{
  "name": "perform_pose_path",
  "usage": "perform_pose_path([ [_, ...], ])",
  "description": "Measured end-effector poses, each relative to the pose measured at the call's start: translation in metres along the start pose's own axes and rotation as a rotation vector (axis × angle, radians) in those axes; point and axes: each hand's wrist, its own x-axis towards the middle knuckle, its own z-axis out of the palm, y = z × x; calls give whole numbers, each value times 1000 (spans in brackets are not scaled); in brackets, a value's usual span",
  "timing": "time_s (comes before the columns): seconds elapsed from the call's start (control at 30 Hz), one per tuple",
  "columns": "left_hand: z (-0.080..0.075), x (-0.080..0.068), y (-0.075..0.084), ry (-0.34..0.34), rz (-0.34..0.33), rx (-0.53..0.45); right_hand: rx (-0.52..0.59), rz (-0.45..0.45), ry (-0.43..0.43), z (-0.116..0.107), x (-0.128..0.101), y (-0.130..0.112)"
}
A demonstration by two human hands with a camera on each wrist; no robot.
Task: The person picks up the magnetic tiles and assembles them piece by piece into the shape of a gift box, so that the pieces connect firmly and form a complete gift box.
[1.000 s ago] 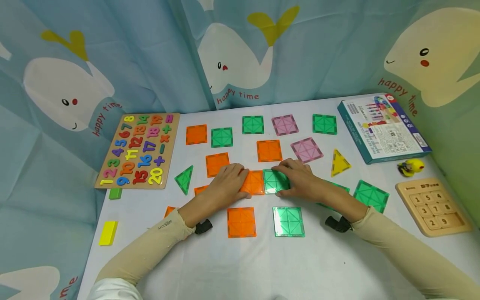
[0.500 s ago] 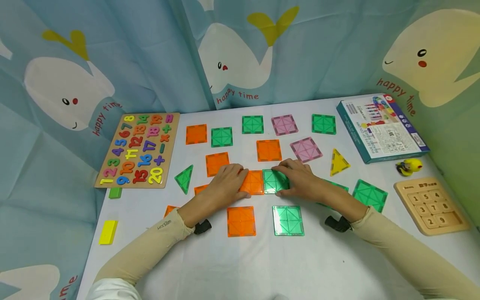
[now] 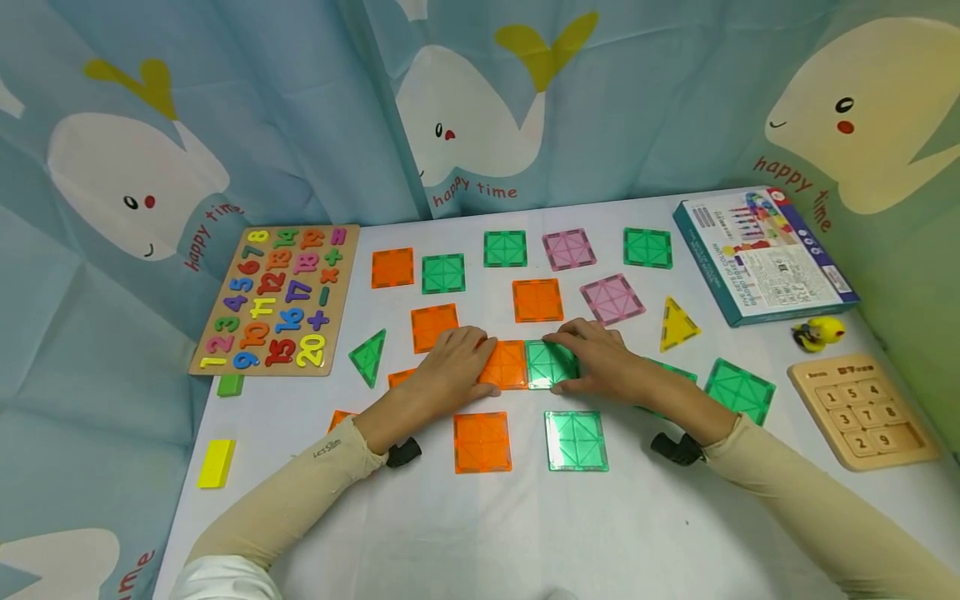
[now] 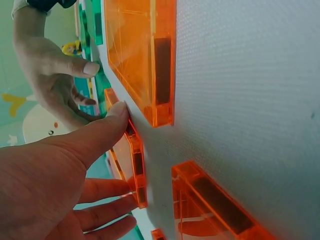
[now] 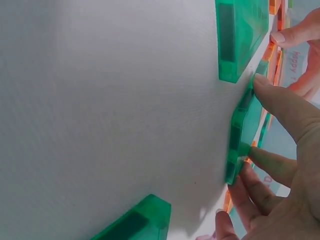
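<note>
"Both held what?"
"Left hand (image 3: 453, 365) pinched a translucent orange plastic square (image 3: 510, 365); right hand (image 3: 600, 357), a translucent green plastic square (image 3: 546, 365)."
"Layout?"
"Between the hands, the pair's long axis ran hand to hand."

The curtain (image 3: 315, 108) reads "happy time", the number board (image 3: 279, 296) 1 to 20, the wooden puzzle (image 3: 864, 414) 1–5, 7–9.

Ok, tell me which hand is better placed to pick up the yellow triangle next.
Likely the right hand: the yellow triangle lies nearer to it, off to the right, while the left hand is farther away, holding an orange square. The right would first need to release its green square.
</note>
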Motion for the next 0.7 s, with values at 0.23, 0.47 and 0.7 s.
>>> perform_pose_path([
  [0.23, -1, -2, -2, 5, -3, -37, 1, 3, 9, -3, -5, -2],
  [0.47, -8, -15, -7, 52, -32, -78, 7, 61, 71, -24, -21, -4],
  [0.7, -11, -36, -17, 87, -33, -79, 2, 110, 96, -39, -44, -2],
])
